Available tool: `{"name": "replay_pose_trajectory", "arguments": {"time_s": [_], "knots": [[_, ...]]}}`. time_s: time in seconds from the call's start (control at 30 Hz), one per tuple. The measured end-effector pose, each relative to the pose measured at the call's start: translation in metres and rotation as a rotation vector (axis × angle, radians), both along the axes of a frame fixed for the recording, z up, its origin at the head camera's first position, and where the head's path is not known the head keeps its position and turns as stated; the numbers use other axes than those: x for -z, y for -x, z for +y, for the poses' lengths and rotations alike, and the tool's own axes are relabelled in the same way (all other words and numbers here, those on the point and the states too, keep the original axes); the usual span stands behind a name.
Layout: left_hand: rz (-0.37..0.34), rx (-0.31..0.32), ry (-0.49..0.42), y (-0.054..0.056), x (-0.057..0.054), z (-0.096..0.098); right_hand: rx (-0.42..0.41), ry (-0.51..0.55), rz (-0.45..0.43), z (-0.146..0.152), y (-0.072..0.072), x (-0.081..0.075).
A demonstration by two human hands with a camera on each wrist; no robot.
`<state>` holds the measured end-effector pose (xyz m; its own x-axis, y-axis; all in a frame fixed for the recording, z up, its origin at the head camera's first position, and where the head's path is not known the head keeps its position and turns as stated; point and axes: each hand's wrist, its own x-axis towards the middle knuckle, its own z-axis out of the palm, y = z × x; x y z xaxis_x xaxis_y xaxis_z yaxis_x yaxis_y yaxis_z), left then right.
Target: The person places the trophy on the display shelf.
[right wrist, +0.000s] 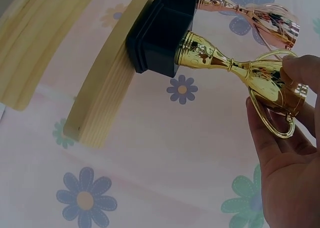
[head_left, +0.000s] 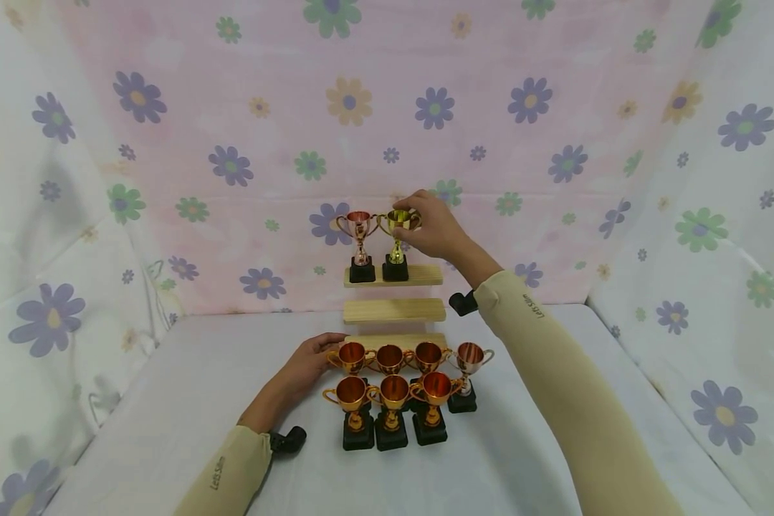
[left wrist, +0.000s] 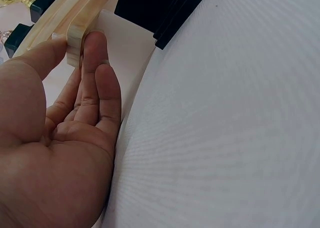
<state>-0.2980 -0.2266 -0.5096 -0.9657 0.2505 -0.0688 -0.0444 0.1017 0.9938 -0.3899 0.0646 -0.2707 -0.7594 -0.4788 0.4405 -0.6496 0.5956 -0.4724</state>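
My right hand (head_left: pixel 435 228) pinches the cup of a gold trophy (head_left: pixel 396 252), thumb on one side and fingers on the other. In the right wrist view, the black base of this trophy (right wrist: pixel 267 86) sits on the top step. Left of it on that step stands a rose-gold trophy (head_left: pixel 361 251). My left hand (head_left: pixel 306 367) is low at the left end of the wooden step stand (head_left: pixel 393 310). Seen from the left wrist, its thumb and fingers grip the end of a wooden step (left wrist: pixel 76 41).
In front of the stand, several orange-gold trophies (head_left: pixel 392 393) stand close together in two rows on the white cloth (head_left: pixel 522 444). A silver trophy (head_left: pixel 467 365) stands at their right. Flowered fabric (head_left: pixel 387 129) hangs behind and on both sides.
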Motion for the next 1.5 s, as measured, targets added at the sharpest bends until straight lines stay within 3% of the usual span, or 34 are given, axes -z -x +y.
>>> {"name": "replay_pose_trajectory", "arguments": {"time_s": [0.6,1.2,1.5], "knots": [[0.016,0.017,-0.012,-0.003,-0.002,0.001,-0.012,0.013,-0.016,-0.006,0.003,0.008],[0.012,0.007,0.005,-0.005,-0.004,0.002,0.004,-0.009,0.036,-0.005,0.003,0.011],[0.009,-0.002,0.007,-0.005,-0.005,0.003,-0.012,0.034,0.048,0.005,-0.005,0.011]]}}
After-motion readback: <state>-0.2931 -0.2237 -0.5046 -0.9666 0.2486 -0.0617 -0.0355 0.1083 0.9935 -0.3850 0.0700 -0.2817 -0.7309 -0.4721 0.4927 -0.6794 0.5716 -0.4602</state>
